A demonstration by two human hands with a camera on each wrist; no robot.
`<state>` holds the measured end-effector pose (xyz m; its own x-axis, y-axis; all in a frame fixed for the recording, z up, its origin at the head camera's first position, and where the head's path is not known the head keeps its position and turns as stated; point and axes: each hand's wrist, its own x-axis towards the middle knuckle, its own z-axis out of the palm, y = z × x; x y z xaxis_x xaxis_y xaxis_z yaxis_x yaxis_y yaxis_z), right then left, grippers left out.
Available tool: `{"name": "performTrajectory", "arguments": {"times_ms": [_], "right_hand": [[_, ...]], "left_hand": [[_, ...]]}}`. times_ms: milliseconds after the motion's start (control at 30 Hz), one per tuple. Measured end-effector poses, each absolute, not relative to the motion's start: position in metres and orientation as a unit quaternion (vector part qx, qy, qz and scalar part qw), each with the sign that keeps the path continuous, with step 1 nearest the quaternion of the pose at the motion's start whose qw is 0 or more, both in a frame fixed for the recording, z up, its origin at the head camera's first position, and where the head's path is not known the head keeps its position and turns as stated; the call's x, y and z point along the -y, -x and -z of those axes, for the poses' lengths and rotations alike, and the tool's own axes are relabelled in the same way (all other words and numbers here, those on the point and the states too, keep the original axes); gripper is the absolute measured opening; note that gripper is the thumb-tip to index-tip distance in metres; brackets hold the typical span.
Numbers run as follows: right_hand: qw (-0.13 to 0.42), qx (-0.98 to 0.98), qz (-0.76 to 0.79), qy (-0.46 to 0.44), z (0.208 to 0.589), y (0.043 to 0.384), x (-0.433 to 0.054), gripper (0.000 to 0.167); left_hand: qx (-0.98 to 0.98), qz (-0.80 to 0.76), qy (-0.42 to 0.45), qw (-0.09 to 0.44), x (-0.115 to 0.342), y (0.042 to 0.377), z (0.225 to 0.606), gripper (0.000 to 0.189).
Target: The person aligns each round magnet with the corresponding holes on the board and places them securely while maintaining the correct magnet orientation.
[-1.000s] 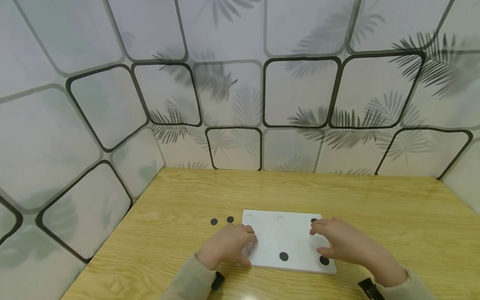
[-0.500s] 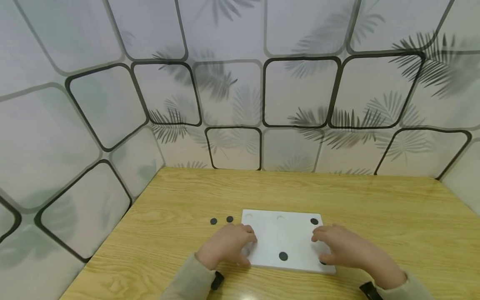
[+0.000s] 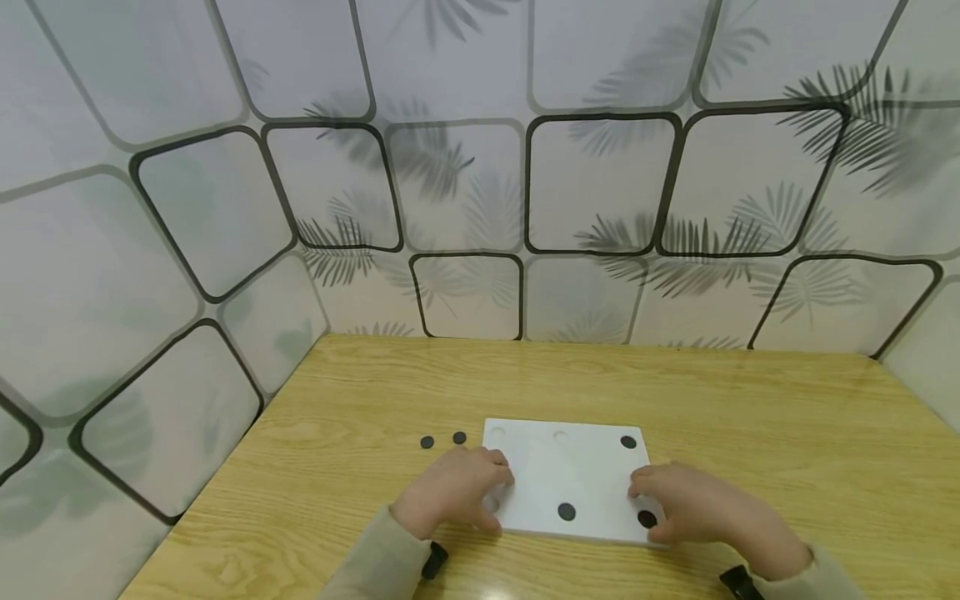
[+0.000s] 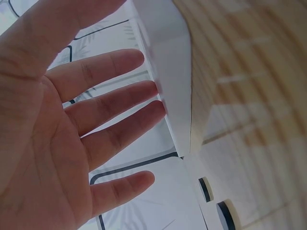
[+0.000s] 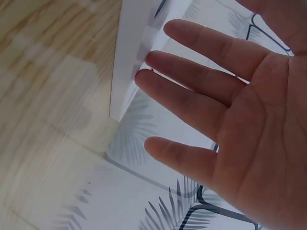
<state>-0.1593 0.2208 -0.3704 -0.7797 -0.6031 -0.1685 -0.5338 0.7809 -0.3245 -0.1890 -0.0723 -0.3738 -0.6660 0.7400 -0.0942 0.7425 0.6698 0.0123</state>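
Note:
A white rectangular board [image 3: 573,471] lies on the wooden table, with shallow round recesses along its back edge. Black discs sit in it at the back right [image 3: 628,442], front middle [image 3: 566,512] and front right [image 3: 647,519]. My left hand [image 3: 453,487] is at the board's left edge, covering part of its front left corner. In the left wrist view its fingers [image 4: 120,108] are spread and nearly straight, tips right at the board's side. My right hand [image 3: 693,504] is at the opposite edge, beside the front right disc; its fingers [image 5: 187,98] are extended toward the board's side.
Two loose black discs [image 3: 427,442] [image 3: 460,437] lie on the table [image 3: 375,392] left of the board. A patterned wall covering [image 3: 585,192] with leaf prints rises behind the table and along its left side.
My right hand has shifted toward me and slightly right along the board's right edge, uncovering the back right disc. The left hand and the board have stayed almost still.

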Motion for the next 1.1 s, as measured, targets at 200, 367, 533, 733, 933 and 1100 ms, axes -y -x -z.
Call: {"name": "performTrajectory", "arguments": {"times_ms": [200,367,533,733,933,1100], "right_hand": [[0.154,-0.937,0.140,0.281,0.372,0.159,-0.221,0.038],[0.147,-0.938,0.141,0.282,0.374,0.155,-0.221,0.038],[0.128,-0.939,0.131,0.291,0.377,0.151,-0.223,0.042],[0.126,-0.944,0.119,0.282,0.380,0.148,-0.224,0.048],[0.127,-0.948,0.114,0.267,0.382,0.146,-0.221,0.053],[0.148,-0.953,0.110,0.238,0.383,0.148,-0.219,0.054]], "left_hand": [[-0.914,0.012,-0.403,0.052,0.071,0.188,0.373,0.045],[-0.913,0.010,-0.405,0.052,0.071,0.189,0.373,0.045],[-0.914,0.013,-0.402,0.053,0.071,0.189,0.374,0.045],[-0.913,0.016,-0.404,0.049,0.071,0.189,0.374,0.045],[-0.913,0.016,-0.404,0.049,0.071,0.190,0.375,0.046],[-0.913,0.019,-0.405,0.047,0.071,0.190,0.374,0.046]]}}
